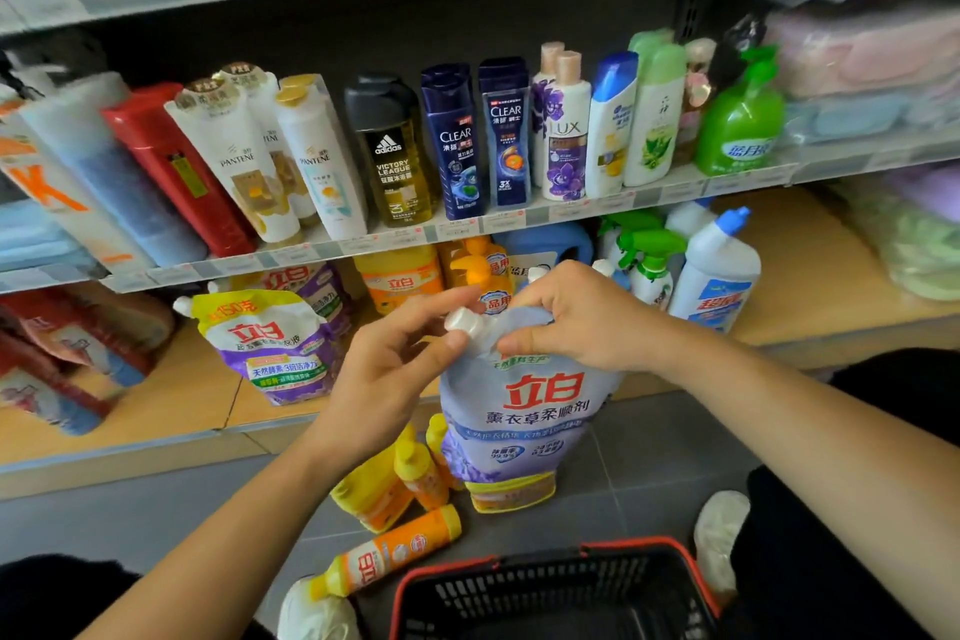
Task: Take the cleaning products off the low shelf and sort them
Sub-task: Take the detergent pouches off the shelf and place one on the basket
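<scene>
In front of the low shelf (156, 411), a lavender softener pouch (524, 411) is held, its top seam gripped by the right hand (576, 317) and its white cap (462, 321) pinched by the left hand (384, 369). Soft and probably heavy, it is best taken at the stiff spout. Whether its base rests on the yellow pack (511, 499) below cannot be told.
</scene>
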Motion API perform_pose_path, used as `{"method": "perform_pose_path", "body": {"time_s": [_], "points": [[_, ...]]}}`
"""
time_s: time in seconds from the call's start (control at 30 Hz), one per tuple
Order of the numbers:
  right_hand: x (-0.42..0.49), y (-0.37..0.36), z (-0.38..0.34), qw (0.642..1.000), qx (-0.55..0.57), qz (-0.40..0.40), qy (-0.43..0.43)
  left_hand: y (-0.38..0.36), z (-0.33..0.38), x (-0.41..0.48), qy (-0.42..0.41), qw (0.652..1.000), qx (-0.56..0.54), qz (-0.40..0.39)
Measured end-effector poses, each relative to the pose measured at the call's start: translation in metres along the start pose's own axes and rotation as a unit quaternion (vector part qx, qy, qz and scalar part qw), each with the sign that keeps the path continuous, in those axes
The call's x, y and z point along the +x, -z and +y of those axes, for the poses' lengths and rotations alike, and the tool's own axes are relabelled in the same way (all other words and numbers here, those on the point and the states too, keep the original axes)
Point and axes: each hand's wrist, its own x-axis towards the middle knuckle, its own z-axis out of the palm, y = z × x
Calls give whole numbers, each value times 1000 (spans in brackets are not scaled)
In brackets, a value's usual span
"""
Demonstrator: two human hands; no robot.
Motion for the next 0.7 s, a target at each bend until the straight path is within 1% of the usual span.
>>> {"method": "perform_pose_path", "body": {"time_s": [0.1, 0.17, 0.27, 0.4, 0.5, 0.57, 0.63, 0.7], "points": [[-2, -2, 1, 1000, -19, -3, 1, 8, 0, 4, -19, 993, 106, -40], [-3, -4, 1, 1000, -26, -8, 0, 11, 1, 4, -23, 988, 149, -44], [-3, -7, 0, 999, -34, -20, -8, 9, 2, 5, -2, 985, 172, -23], [-1, -13, -3, 999, -48, -17, 4, 4, 2, 8, 3, 974, 225, 40], [-1, -14, -3, 998, -59, -28, 1, 4, 0, 9, 28, 966, 250, 62], [-2, -14, -1, 997, -67, -32, -3, 5, -2, 9, 45, 970, 224, 84], [-2, -14, -1, 997, -70, -25, -8, 7, -3, 10, 49, 986, 130, 96], [-2, -14, 0, 998, -61, -18, -15, 10, 0, 11, 56, 995, 29, 73]]}}
